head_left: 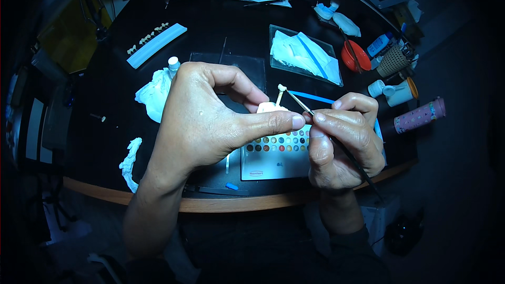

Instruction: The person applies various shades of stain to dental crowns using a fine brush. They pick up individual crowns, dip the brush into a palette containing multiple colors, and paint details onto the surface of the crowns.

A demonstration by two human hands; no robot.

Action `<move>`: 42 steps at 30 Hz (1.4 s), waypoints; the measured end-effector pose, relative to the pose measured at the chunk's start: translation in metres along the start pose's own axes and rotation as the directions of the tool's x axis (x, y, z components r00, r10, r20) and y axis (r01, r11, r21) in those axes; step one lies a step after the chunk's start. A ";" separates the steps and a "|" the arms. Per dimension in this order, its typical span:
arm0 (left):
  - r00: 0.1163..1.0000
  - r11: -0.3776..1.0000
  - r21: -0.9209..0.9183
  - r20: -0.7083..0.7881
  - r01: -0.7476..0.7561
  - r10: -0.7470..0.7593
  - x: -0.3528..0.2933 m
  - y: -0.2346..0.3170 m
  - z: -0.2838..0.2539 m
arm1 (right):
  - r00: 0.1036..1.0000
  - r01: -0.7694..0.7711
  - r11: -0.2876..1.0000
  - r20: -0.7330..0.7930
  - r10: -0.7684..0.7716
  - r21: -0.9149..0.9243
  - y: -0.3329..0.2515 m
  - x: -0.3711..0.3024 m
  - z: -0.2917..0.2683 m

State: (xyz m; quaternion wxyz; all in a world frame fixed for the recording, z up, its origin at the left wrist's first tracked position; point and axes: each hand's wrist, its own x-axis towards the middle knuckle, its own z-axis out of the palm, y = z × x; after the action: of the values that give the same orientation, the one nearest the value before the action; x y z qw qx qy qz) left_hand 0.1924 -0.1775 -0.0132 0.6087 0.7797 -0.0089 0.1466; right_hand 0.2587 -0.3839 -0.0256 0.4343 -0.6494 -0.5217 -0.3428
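My left hand [210, 110] is closed, thumb and fingers pinching a small whitish block [270, 107]. A pale peg rises from it and carries a small cream dental crown [282, 88] on top. In my right hand [347, 142] is a fine paintbrush [344, 150] with a dark handle, gripped like a pen. Its tip is at the crown; whether it touches, I cannot tell. A thin blue stick [310, 96] runs behind the right fingers, and I cannot tell if it is held. Below both hands lies a white palette [273, 165] with several rows of coloured wells, partly hidden.
Crumpled white tissue [153, 94] and a small bottle [173, 63] stand left. Beyond are a white strip [157, 46] beside a row of tooth-like pieces and a tray with white paper [305, 55]. At right: a red bowl [356, 56], jars [400, 92], a pink tumbler [420, 118].
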 end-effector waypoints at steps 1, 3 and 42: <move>1.000 1.000 -0.003 -0.007 -0.012 0.012 0.000 -0.001 0.000 | 1.000 0.000 1.000 0.000 0.000 0.001 0.000 0.000 0.000; 1.000 1.000 -0.006 -0.013 -0.025 0.025 0.000 0.000 0.000 | 1.000 0.004 1.000 -0.002 -0.004 -0.009 0.000 -0.001 0.000; 0.999 0.972 -0.234 0.045 0.019 -0.009 0.000 -0.003 -0.002 | 0.998 0.017 1.000 -0.061 -0.017 0.002 -0.002 -0.006 0.005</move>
State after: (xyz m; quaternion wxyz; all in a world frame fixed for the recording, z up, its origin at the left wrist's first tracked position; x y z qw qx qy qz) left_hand 0.1921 -0.1747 -0.0158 0.6971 0.7055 -0.0342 0.1230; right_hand 0.2551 -0.3813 -0.0323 0.4478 -0.6338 -0.5139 -0.3655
